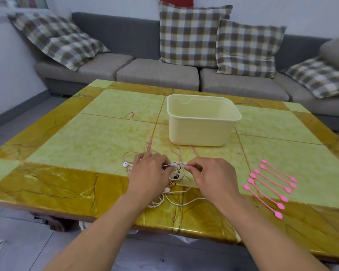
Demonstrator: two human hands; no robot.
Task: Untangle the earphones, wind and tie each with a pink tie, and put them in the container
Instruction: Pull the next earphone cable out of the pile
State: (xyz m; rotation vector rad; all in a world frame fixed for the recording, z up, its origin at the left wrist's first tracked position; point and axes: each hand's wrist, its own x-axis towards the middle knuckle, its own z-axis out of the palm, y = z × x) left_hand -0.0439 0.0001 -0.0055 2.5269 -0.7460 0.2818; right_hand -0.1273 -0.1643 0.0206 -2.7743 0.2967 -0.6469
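Both hands pinch cords in the earphone tangle (174, 173) at the near surface (67, 133) edge, left hand (149, 169) anchoring, right hand (209, 173) teasing a strand out; pink ties (270, 186) and container (201, 120) staged within reach.

Both forearms reach forward, left hand (149, 169) and right hand (211, 174) pinching.

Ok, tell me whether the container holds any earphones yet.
Empty as far as visible: the container shows only bare inner walls, its floor partly hidden. The earphones lie tangled on the table.

soft even daylight — faint shadows | edges bowed, slightly blurred
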